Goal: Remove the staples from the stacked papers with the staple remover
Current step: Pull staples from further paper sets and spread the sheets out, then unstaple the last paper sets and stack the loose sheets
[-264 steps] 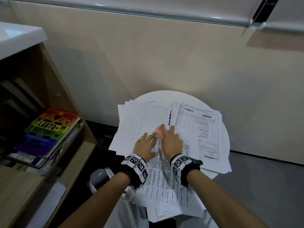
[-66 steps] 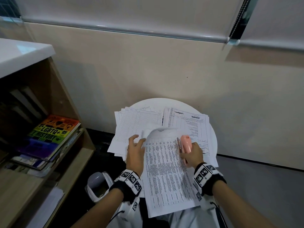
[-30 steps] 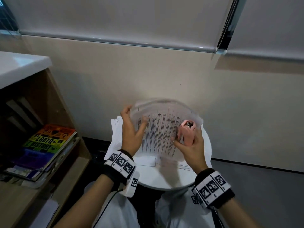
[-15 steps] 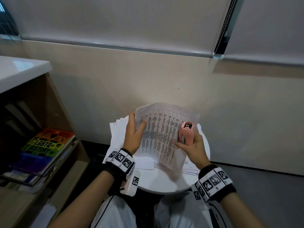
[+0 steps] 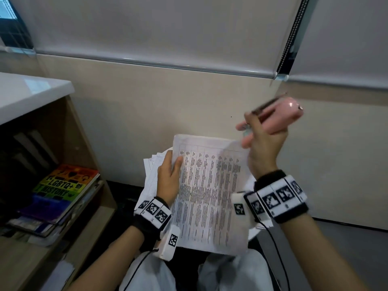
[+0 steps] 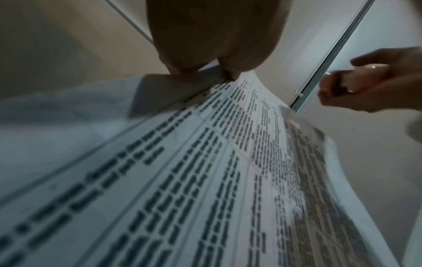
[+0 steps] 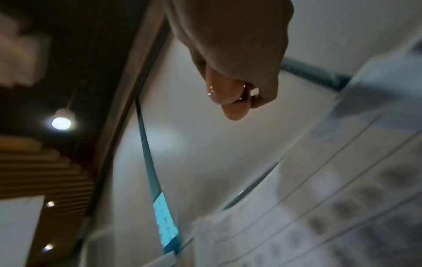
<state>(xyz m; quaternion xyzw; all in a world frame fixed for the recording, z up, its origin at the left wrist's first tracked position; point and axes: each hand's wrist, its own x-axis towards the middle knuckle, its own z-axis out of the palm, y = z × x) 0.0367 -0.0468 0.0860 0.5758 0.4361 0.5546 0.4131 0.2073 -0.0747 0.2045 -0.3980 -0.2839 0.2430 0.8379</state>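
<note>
My left hand (image 5: 169,177) grips a printed sheaf of papers (image 5: 212,194) by its upper left edge, thumb on the front, and holds it up over my lap. The left wrist view shows the same papers (image 6: 205,171) pinched between thumb and fingers (image 6: 203,70). My right hand (image 5: 262,141) is raised above the sheaf's top right corner and grips the pink staple remover (image 5: 281,115), clear of the paper. That remover (image 7: 228,97) shows in the right wrist view inside my curled fingers, and at right (image 6: 356,79) in the left wrist view. No staple is visible.
More loose papers (image 5: 151,171) lie on the small round white table (image 5: 251,181) behind the sheaf. A wooden shelf (image 5: 69,206) with a rainbow-covered book (image 5: 63,185) stands at the left. A beige wall and a window blind (image 5: 168,30) are straight ahead.
My right hand has lifted the staple remover up and to the right, off the sheaf's right edge. The left hand has brought the sheaf lower and closer to me.
</note>
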